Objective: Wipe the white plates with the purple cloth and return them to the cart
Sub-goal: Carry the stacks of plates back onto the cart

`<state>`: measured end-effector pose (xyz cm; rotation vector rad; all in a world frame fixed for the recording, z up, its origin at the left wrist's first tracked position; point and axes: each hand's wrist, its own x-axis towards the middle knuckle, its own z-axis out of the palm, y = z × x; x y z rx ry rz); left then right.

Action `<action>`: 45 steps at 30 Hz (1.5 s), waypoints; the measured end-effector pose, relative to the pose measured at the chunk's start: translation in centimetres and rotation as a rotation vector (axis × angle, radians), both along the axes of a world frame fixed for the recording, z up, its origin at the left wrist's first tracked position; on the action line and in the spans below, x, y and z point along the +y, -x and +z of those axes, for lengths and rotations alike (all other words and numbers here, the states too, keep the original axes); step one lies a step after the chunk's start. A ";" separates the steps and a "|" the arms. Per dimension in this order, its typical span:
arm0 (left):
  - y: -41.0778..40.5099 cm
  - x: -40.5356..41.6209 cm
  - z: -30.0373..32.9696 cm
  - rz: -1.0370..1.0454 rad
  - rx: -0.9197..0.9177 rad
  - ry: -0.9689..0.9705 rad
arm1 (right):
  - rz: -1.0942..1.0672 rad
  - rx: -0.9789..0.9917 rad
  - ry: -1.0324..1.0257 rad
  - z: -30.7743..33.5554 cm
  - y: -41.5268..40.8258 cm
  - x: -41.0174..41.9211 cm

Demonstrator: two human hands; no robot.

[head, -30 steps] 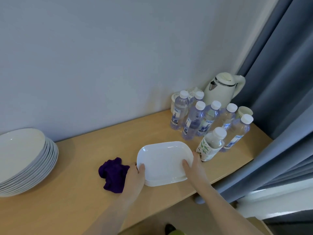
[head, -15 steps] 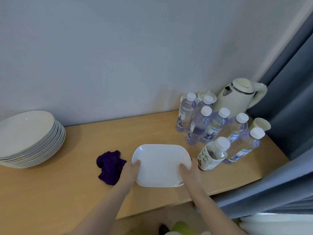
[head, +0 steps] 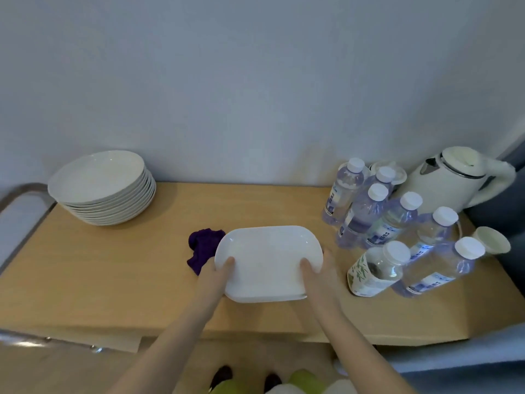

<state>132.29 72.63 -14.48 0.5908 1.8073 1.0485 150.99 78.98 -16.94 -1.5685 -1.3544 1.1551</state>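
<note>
- The oblong white plate [head: 268, 263] sits near the front middle of the table [head: 85, 280], held at both short ends. The left hand [head: 218, 273] grips its left edge with the thumb over the rim, and the right hand [head: 318, 270] grips the right edge the same way.
- The two-sided hold suits a wide, smooth dish: it keeps the plate level and stops it from slipping. I cannot tell whether the plate rests on the wood or is just clear of it.
- A thin second edge shows under the near rim, so there may be another plate beneath; that is too fine to be sure of.
- The purple cloth [head: 203, 248] lies crumpled on the table, just left of the plate and partly tucked behind its left end. Neither hand holds it. Lying that close, it can be picked up as soon as one hand lets go, which I judge to be the likely reason for its place.
- The stack of round plates [head: 102, 189] stands at the far left, well apart, leaving working room in the middle.
- The water bottles [head: 377, 220] and the kettle [head: 451, 177] crowd the right side. The nearest bottle stands just beside the right hand, so a careless sweep to the right could knock it over.
</note>
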 end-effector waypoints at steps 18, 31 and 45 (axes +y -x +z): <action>12.5 -15.2 3.3 0.498 0.192 -0.043 | 0.570 0.003 -0.082 2.6 17.8 -6.8; 26.5 -29.2 3.7 0.797 0.220 -0.017 | 0.809 0.019 -0.094 3.9 35.5 -18.3; 37.9 -38.0 3.4 1.138 0.167 0.002 | 1.151 0.041 -0.072 3.0 52.5 -25.5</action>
